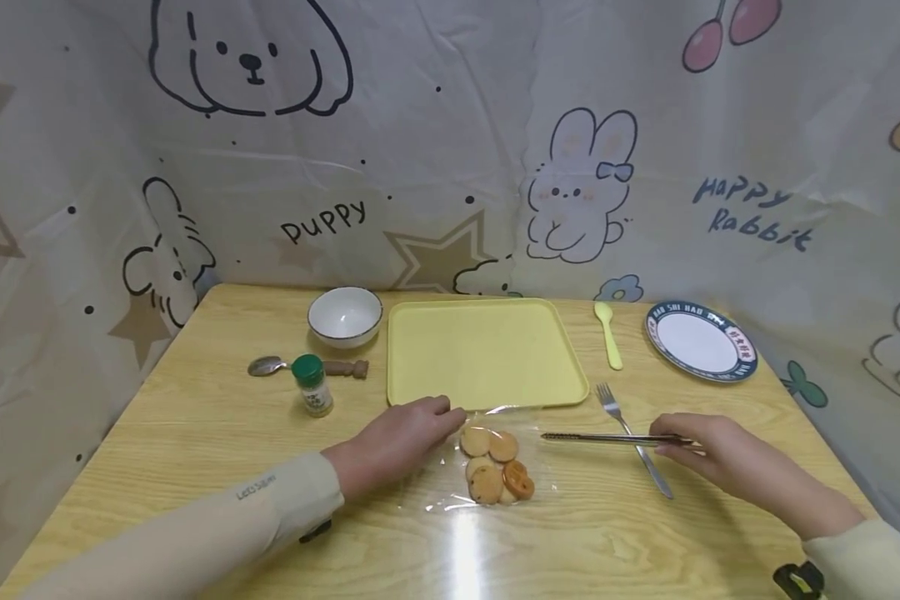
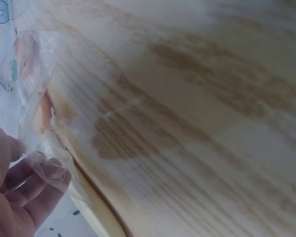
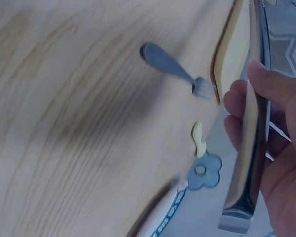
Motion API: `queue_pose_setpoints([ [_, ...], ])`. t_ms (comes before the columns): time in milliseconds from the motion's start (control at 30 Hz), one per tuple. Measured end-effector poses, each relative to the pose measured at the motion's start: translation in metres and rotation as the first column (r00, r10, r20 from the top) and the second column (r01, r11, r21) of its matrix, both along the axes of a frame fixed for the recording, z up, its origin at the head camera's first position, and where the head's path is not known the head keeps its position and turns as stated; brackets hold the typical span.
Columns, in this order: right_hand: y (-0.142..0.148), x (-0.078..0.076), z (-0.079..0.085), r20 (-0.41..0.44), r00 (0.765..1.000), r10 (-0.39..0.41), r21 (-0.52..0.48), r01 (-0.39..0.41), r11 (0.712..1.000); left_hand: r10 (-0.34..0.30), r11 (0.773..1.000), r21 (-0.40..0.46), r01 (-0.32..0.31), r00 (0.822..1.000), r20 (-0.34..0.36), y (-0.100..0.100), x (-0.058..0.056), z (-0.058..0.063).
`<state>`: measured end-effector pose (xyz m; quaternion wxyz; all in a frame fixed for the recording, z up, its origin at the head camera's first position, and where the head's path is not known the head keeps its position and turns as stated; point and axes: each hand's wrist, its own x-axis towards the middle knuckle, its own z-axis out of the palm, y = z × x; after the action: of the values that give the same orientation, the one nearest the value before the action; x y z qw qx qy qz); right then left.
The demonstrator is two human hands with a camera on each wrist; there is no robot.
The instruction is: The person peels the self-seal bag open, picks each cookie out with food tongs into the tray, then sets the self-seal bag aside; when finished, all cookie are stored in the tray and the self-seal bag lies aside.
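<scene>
A clear plastic bag (image 1: 441, 485) of several round cookies (image 1: 485, 483) lies on the table in front of the tray. My left hand (image 1: 401, 442) pinches the bag's left edge; in the left wrist view thin film (image 2: 42, 54) runs between thumb and fingers. To the right, my right hand (image 1: 727, 462) holds metal tongs (image 1: 600, 438) level above a fork (image 1: 651, 468), their tips pointing left toward the cookies. The right wrist view shows thumb and fingers round the tongs' shiny arms (image 3: 246, 182). Nothing sits between the tips.
Behind the bag lies a yellow tray (image 1: 487, 354). A white bowl (image 1: 345, 318), a spoon (image 1: 268, 365) with a brown handle and a green-capped shaker (image 1: 312, 386) stand at left. A yellow spoon (image 1: 609, 336) and a blue-rimmed plate (image 1: 701, 343) are at right. A printed curtain hangs behind.
</scene>
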<state>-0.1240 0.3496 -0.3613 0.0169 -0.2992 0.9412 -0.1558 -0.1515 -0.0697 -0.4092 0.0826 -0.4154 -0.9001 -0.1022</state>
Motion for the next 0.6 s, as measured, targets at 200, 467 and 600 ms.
queue_pose_setpoints([
  [200, -0.019, -0.008, -0.006, 0.035, 0.999, 0.026, 0.022, -0.027, 0.999, 0.004, 1.0, -0.005, -0.004, 1.0, 0.008, 0.0, 0.0, 0.0],
  [467, -0.038, -0.016, -0.009, 0.176, 0.982, 0.064, -0.015, -0.063, 0.998, 0.01, 1.0, -0.013, -0.01, 1.0, -0.011, -0.001, 0.001, 0.002],
  [600, -0.047, -0.02, -0.01, 0.207, 0.975, 0.077, -0.018, -0.075, 0.997, 0.01, 1.0, -0.023, -0.01, 1.0, -0.005, 0.0, 0.002, 0.003],
])
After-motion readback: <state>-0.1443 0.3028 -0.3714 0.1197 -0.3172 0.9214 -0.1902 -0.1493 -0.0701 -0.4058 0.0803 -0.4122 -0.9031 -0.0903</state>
